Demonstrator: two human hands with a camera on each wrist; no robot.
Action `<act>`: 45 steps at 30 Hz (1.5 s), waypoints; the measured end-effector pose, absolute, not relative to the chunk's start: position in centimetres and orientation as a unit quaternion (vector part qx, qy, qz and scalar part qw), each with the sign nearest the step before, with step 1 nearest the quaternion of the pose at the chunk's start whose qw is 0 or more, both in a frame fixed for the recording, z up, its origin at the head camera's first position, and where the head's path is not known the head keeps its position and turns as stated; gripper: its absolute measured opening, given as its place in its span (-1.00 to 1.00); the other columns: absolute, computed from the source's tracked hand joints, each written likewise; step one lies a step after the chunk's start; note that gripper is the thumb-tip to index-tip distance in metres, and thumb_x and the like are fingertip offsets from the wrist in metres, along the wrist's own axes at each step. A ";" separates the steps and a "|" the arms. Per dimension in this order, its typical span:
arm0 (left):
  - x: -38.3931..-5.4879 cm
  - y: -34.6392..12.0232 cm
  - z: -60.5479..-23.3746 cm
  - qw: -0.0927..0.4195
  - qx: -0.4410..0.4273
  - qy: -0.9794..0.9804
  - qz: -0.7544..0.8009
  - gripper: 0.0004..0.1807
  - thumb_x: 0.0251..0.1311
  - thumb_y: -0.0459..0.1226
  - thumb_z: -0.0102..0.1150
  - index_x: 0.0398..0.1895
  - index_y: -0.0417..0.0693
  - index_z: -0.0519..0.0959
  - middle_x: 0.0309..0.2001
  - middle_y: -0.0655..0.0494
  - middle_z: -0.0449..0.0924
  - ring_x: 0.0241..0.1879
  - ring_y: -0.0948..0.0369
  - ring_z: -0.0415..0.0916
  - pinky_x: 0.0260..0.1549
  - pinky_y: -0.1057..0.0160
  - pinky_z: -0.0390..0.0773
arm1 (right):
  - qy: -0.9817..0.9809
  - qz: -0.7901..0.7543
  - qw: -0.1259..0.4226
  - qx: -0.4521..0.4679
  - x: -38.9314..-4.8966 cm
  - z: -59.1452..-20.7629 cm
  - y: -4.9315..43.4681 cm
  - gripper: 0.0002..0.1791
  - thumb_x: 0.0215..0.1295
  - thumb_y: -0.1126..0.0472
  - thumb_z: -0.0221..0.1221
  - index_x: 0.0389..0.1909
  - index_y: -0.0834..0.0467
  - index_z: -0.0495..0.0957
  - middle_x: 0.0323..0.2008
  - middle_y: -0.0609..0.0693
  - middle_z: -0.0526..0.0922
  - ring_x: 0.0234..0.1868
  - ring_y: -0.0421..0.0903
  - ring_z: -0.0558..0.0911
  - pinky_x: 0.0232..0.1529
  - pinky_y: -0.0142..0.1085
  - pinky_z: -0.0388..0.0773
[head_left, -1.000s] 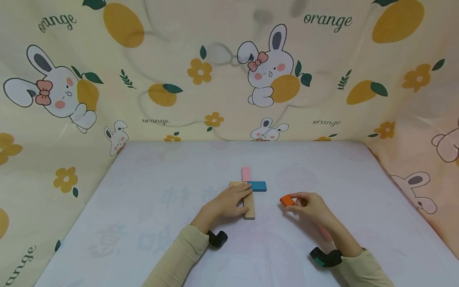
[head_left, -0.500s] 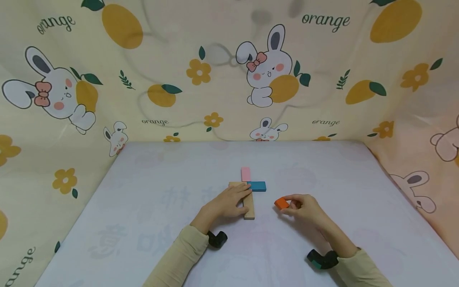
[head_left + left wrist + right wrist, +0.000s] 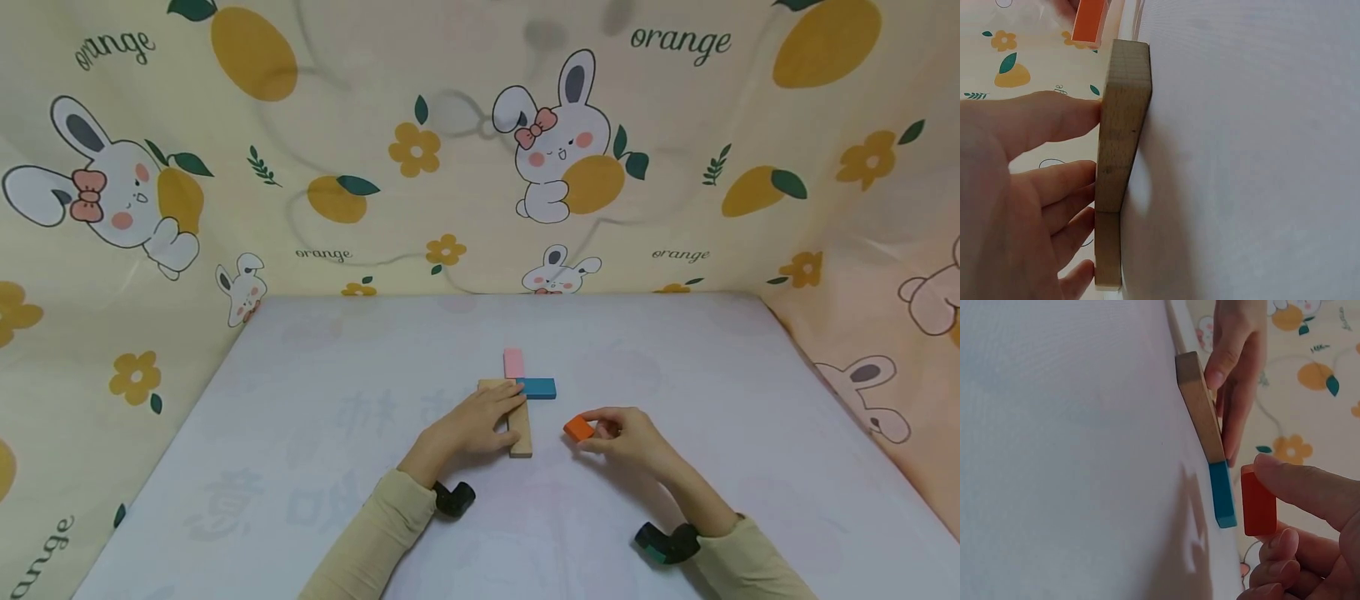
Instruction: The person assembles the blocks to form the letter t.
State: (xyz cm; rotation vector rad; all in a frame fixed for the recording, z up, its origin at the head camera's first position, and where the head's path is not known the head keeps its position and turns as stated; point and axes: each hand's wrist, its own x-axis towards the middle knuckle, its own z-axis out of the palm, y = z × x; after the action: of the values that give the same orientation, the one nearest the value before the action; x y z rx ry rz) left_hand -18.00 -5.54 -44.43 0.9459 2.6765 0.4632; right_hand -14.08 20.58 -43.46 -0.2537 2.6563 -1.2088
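Note:
An orange block [image 3: 578, 429] is pinched between the thumb and fingers of my right hand [image 3: 630, 437], just over the table and right of the other blocks. My left hand [image 3: 474, 421] rests with extended fingers on top of the plain wooden blocks; in the left wrist view its fingertips touch the upper faces of two wooden blocks [image 3: 1124, 134] laid end against side. A blue block [image 3: 538, 388] lies to the right of the wooden ones, and a pink block [image 3: 513, 363] stands out from their far side. The left fingers hide part of the join.
The white-covered table [image 3: 360, 350] stretches around the blocks. Behind it hangs a cloth [image 3: 465, 192] printed with rabbits and oranges. Each wrist wears a black camera mount, one at the left wrist [image 3: 454, 500] and one at the right.
My right hand has moved left with the orange block, closer to the wooden blocks. My left hand and the blocks beneath it have stayed in place.

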 end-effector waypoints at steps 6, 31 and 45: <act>-18.0 -5.6 -44.5 0.133 0.322 0.924 0.160 -0.33 0.33 -0.06 0.01 0.48 0.02 0.16 0.54 0.12 0.05 0.55 0.17 -0.03 0.51 0.05 0.04 | 0.890 -0.426 0.123 -0.108 -14.1 -43.7 20.1 -0.51 0.04 0.22 0.40 -0.01 0.37 0.59 -0.57 -0.08 0.34 -0.51 -0.26 0.33 -0.48 -0.47 0.23; -18.0 -5.6 -44.2 0.137 0.324 0.922 0.162 -0.33 0.34 -0.05 0.00 0.48 0.02 0.16 0.54 0.13 0.04 0.55 0.17 -0.04 0.51 0.03 0.04 | 0.885 -0.421 0.138 -0.145 -13.4 -44.5 18.9 -0.50 0.00 0.22 0.42 -0.04 0.39 0.60 -0.60 -0.12 0.32 -0.56 -0.33 0.31 -0.51 -0.50 0.24; -17.9 -5.6 -44.2 0.139 0.320 0.923 0.160 -0.33 0.34 -0.05 0.00 0.48 0.03 0.15 0.54 0.13 0.03 0.55 0.15 -0.04 0.50 0.02 0.04 | 0.873 -0.434 0.146 -0.168 -13.0 -44.6 18.0 -0.48 -0.01 0.23 0.42 -0.04 0.44 0.58 -0.60 -0.14 0.32 -0.56 -0.37 0.30 -0.51 -0.51 0.24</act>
State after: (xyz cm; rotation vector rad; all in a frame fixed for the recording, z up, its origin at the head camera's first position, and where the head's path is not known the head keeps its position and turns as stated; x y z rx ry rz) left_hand -17.92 -5.61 -44.19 0.9245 2.6700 0.4631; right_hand -12.99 18.04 -44.62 -0.4849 2.5126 -1.2494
